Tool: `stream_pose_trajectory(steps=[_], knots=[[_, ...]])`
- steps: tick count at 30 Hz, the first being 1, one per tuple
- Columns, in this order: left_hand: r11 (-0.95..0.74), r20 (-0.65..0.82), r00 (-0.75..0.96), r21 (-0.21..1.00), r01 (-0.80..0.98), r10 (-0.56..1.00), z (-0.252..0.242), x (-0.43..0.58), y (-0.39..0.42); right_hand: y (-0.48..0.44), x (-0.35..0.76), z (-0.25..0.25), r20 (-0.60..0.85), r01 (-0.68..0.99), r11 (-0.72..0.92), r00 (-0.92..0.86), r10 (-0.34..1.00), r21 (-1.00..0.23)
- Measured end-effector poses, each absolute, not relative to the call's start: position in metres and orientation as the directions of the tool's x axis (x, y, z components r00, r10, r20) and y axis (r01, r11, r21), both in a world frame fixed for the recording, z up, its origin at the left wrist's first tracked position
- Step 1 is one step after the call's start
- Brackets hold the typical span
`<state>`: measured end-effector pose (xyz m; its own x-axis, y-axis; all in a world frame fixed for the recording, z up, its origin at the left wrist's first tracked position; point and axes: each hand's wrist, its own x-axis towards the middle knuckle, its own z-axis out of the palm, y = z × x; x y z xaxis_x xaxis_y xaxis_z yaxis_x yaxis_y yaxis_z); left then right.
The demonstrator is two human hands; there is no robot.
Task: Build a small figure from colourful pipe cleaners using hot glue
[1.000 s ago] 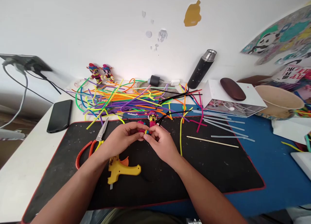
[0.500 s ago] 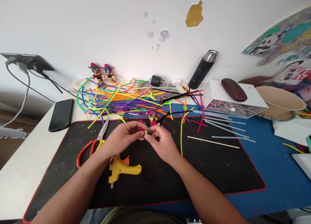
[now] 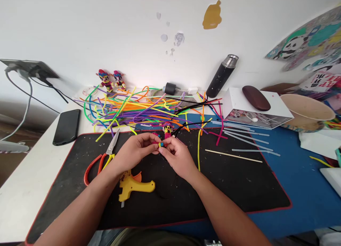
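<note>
Head view: left hand (image 3: 133, 150) and right hand (image 3: 180, 157), each pinched nearly closed, grip a multicoloured piece (image 3: 161, 144); toward three o'clock, blurred Chinese lettering (image 3: 325, 81).

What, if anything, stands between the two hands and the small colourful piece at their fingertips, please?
Nothing visible does: the left hand and right hand have their fingertips on the small colourful piece. The pink-and-yellow figure shows just beyond them, not in between.
</note>
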<state>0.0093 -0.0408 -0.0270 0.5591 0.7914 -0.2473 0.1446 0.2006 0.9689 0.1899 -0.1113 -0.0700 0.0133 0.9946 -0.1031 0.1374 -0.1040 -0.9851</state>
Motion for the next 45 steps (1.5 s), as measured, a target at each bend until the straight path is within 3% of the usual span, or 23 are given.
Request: stream_pose_trajectory(steps=[17,35,45], knots=[[0.206,-0.254,0.554,0.967,0.147,0.793,-0.0282,0.0093,-0.0409,-0.1107,0.19,-0.0732,-0.124,0.075,-0.125,0.01,0.992,-0.989],[0.236,-0.269,0.525,0.963,0.131,0.808,-0.0334,0.0094,-0.0414,-0.1109,0.1899,-0.0687,-0.123,0.121,-0.125,0.023,0.992,-0.985],[0.212,-0.256,0.514,0.967,0.143,0.818,-0.0345,0.0073,-0.0387,-0.1119,0.189,-0.0715,-0.155,0.05,-0.155,-0.001,0.988,-0.987]])
